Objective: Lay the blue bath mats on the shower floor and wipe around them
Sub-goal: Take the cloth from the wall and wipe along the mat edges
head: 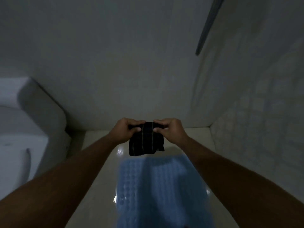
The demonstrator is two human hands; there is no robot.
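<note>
While fingers (137, 129) curl, left hand (126, 127) and right hand (171, 129) pinch the dark cloth (145, 143).

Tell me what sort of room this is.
A bathroom, likely its shower corner: a toilet on the left, a blue mat flat on the glossy floor, and pale walls close around.

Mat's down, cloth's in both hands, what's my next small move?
Probably lower the dark cloth to the bare floor beside the blue mat: the left hand and right hand hold it in the air, and the mat already lies flat.
</note>
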